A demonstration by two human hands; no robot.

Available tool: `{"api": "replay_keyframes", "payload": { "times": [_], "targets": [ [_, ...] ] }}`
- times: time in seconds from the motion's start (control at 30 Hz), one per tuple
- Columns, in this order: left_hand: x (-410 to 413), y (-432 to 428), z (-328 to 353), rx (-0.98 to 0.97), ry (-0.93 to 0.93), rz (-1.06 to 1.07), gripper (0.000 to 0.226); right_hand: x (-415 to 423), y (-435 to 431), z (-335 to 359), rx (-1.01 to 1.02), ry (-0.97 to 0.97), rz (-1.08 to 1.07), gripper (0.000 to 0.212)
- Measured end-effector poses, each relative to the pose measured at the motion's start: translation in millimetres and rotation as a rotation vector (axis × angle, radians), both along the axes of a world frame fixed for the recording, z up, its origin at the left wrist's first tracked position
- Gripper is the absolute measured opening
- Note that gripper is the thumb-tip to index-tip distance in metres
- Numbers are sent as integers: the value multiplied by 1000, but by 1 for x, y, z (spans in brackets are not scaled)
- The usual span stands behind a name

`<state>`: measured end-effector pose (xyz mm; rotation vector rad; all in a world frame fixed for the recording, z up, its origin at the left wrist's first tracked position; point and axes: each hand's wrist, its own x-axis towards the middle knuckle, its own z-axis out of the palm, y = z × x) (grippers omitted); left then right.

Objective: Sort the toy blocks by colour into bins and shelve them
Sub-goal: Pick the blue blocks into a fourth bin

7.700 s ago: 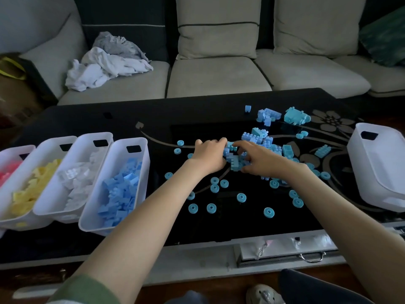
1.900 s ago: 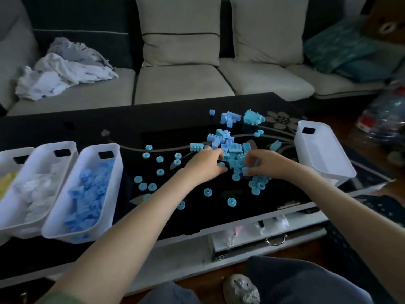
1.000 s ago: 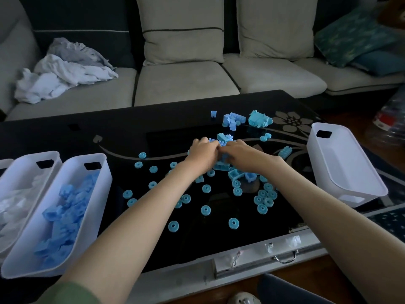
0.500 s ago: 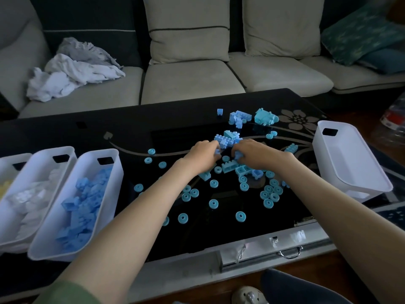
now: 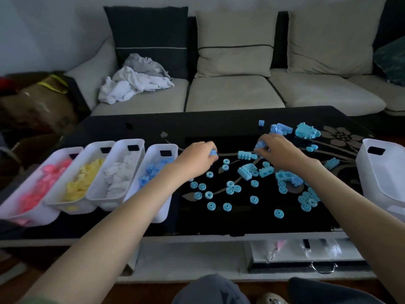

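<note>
1. The black glass tabletop (image 5: 219, 128) fills the middle of the frame, so everything sits within easy arm's reach.
2. Four white bins line up at centre left with their long axes running away from the camera and leaning right: pink bin (image 5: 26, 194), yellow bin (image 5: 65, 189), white-block bin (image 5: 122, 172) and blue bin (image 5: 157, 156). They sit side by side, touching, probably so each colour gets dropped fast.
3. A spare empty bin (image 5: 381, 172) waits at the right edge.
4. The left hand (image 5: 197, 159) is curled narrow around a small blue block (image 5: 213, 152), right beside the blue bin, so I'd guess it's headed there.
5. The right hand (image 5: 278, 152) is pinching another blue piece (image 5: 260, 145) at centre right.
6. Loose blue blocks (image 5: 246, 171) and flat rings (image 5: 230, 189) are scattered across the middle, pointing in no common direction.
</note>
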<state>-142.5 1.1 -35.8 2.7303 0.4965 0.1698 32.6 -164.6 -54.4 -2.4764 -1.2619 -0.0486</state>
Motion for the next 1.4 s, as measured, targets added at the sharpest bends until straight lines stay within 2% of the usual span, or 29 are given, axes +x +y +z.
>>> {"api": "replay_keyframes", "payload": {
  "times": [0.17, 0.3, 0.43, 0.53, 0.63, 0.77, 0.87, 0.97, 1.03, 1.1, 1.17, 1.23, 1.4],
  "targets": [
    [-55, 34, 11, -10, -22, 199, 27, -54, 43, 17, 205, 274, 80, 18],
    [-89, 58, 4, -18, 39, 312, 28, -103, 85, 21, 408, 782, 149, 20],
    [-102, 70, -20, 157, 181, 315, 35, -141, 114, 9, 617, 1248, 238, 20],
    [-106, 68, -29, 228, 171, 308, 49, -157, 126, -3, 651, 1401, 228, 21],
    [-107, 61, -27, 174, -38, 300, 57, -161, 131, -9, 644, 1455, 231, 20],
    [-109, 54, -20, 19, -316, 297, 30, -167, 136, -12, 593, 1365, 214, 22],
    [-114, 56, -21, -55, -302, 332, 19, -169, 138, -14, 586, 1287, 184, 23],
    [-118, 60, -26, -31, -253, 359, 17, -168, 136, -14, 519, 1100, 189, 21],
    [-120, 63, -28, -27, -285, 375, 19, -169, 134, -15, 384, 875, 269, 21],
    [-121, 62, -28, -23, -332, 393, 22, -169, 133, -18, 231, 691, 358, 31],
    [-118, 60, -26, -18, -362, 394, 23, -166, 133, -23, 132, 587, 385, 47],
    [-112, 54, -23, -27, -377, 367, 22, -161, 129, -25, 124, 518, 360, 55],
    [-74, 27, -19, -32, -364, 200, 23, -138, 92, -13, 41, 311, 270, 53]
  ]
}}
